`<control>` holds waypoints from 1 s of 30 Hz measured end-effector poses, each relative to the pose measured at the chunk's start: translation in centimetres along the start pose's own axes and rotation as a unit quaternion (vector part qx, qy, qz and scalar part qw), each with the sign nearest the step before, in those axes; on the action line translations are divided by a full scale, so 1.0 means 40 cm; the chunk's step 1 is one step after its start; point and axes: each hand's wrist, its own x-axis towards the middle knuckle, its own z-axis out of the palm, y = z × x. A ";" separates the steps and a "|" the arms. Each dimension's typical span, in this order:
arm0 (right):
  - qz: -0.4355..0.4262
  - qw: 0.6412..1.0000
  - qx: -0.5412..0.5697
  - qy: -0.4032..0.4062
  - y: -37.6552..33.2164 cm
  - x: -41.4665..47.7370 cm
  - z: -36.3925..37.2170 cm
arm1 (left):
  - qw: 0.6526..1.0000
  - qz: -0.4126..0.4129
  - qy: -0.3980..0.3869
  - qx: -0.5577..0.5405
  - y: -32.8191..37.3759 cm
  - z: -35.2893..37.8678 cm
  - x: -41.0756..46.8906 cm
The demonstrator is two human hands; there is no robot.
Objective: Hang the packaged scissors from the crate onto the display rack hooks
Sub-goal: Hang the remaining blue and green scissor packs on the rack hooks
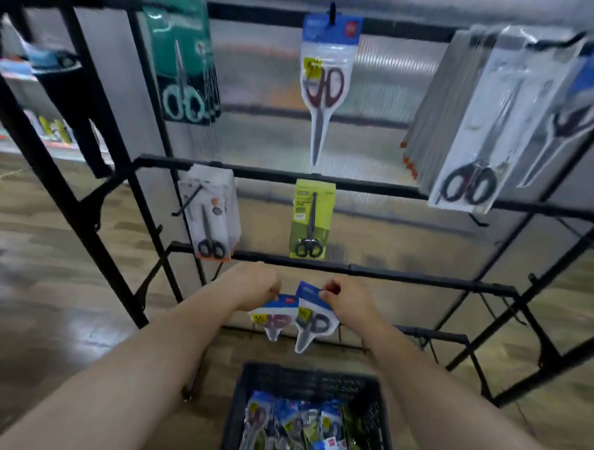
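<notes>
Right hand (350, 303) pinched the blue top of a scissors pack (313, 319); left hand (257, 286) gripped the top of a second pack (275, 321). Both packs hung near vertical, blade tips down, under a rack bar (388, 274), above the crate (311, 378).

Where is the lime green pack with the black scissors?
In the head view, the lime green card pack of black-handled scissors hangs centre-frame, directly below the blue-topped clear pack of red-handled scissors and right of the white pack with black scissors.

Head view, single, wide-angle; worn high, facing forward and down; display rack (388, 274) close, spanning 9 to 3 o'clock; crate (309, 373) near, 6 o'clock.
</notes>
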 end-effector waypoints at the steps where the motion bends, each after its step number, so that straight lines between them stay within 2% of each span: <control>1: -0.003 1.000 -0.001 0.006 -0.017 -0.005 -0.018 | 1.000 -0.002 0.007 0.000 -0.007 -0.026 -0.009; 14: -0.074 0.993 0.012 0.088 -0.186 -0.058 -0.272 | 0.991 -0.031 0.125 -0.034 -0.058 -0.280 -0.085; 26: -0.097 0.988 0.022 0.118 -0.229 -0.051 -0.315 | 0.987 -0.036 0.131 -0.085 -0.065 -0.362 -0.118; 30: -0.092 0.990 -0.024 0.106 -0.222 -0.045 -0.285 | 0.988 -0.047 0.124 -0.074 -0.084 -0.361 -0.133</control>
